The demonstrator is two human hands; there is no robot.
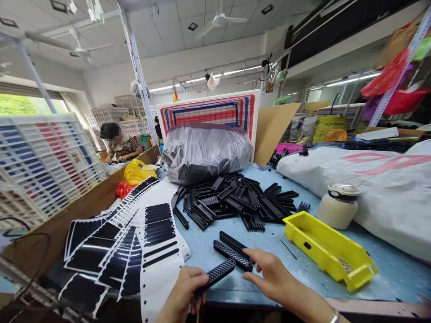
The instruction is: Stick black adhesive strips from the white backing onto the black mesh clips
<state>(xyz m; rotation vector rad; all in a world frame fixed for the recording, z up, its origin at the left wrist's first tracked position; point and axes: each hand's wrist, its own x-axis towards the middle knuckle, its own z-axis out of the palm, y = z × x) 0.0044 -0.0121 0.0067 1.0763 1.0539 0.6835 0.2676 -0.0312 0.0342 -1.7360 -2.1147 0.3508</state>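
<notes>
My left hand (189, 287) grips one end of a black perforated plastic strip (220, 271) with rounded ends, tilted up over the table's front edge. Two similar strips lie side by side beyond it: a lattice-patterned black strip (232, 255) and a second black strip (230, 241) behind. My right hand (269, 271) is at their right ends, thumb and index finger apart; its index fingertip is at the rear strip, and I cannot tell whether it touches. By my left hand lies a white backing sheet (160, 282) with black oblong stickers on it.
A heap of black plastic parts (232, 199) covers the table's middle, before a grey plastic bag (208, 152). More sticker sheets (90, 251) fan out left. Rightward are a yellow bin (323, 242) holding small metal pieces, a cream flask (337, 208) and a white sack (387, 188). Another person (119, 143) sits far left.
</notes>
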